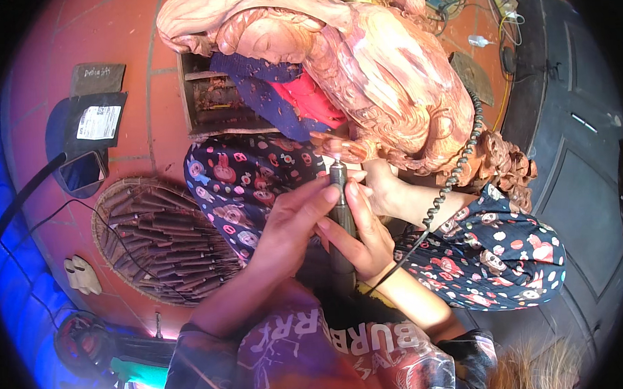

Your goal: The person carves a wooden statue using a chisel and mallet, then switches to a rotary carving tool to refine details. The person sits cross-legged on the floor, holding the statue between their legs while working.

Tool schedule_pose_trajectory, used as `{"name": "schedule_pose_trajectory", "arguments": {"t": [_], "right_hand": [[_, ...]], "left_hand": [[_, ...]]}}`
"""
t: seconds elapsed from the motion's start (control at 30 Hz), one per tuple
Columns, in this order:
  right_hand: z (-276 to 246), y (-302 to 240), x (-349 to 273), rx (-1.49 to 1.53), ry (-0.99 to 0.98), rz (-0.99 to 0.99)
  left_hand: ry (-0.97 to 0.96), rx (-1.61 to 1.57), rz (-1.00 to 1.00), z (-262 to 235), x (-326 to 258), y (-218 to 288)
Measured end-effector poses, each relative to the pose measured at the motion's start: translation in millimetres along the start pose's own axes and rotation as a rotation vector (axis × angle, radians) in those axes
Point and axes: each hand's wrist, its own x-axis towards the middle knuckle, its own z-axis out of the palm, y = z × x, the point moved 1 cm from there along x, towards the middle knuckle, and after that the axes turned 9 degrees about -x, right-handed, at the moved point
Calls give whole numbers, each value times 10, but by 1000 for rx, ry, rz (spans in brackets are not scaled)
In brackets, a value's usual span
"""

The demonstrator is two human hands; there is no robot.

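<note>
The dark cylindrical rotary carving tool stands nearly upright in the middle of the view, clasped from both sides, its small bit touching the lower edge of the large reddish wooden carving of a long-haired figure. The left hand closes round the tool from the left, the thumb pressed along its upper barrel near the tip. The right hand wraps the barrel from the right, fingers curled about it just below the left thumb. A third hand, seemingly another person's, lies just beyond, against the carving's base. A coiled grey flexible shaft arcs from the tool's lower end up past the right of the carving. Below the hands are legs in dark trousers printed with red and white cartoon figures. Left of these, on the red tiled floor, sits a round woven basket full of wooden-handled chisels; a wooden crate stands behind it.
</note>
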Motion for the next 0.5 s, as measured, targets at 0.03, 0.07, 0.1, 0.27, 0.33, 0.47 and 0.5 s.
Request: {"name": "schedule_pose_trajectory", "arguments": {"t": [0.03, 0.07, 0.1, 0.27, 0.33, 0.47, 0.5], "right_hand": [[10, 11, -7, -6, -7, -15], [14, 30, -25, -15, 12, -19], [14, 59, -52, -25, 31, -23], [96, 92, -132, -3, 158, 35], [110, 88, -95, -11, 151, 11], [110, -4, 4, 37, 111, 48], [81, 9, -17, 8, 90, 38]], "left_hand": [[-2, 32, -1, -4, 16, -7], [-1, 61, 5, -14, 23, -24], [0, 90, 11, -17, 34, -37], [0, 200, 5, -3, 134, -108], [8, 158, 107, 13, 139, -75], [11, 108, 98, -26, 112, -8], [7, 99, 69, -20, 121, -29]]}}
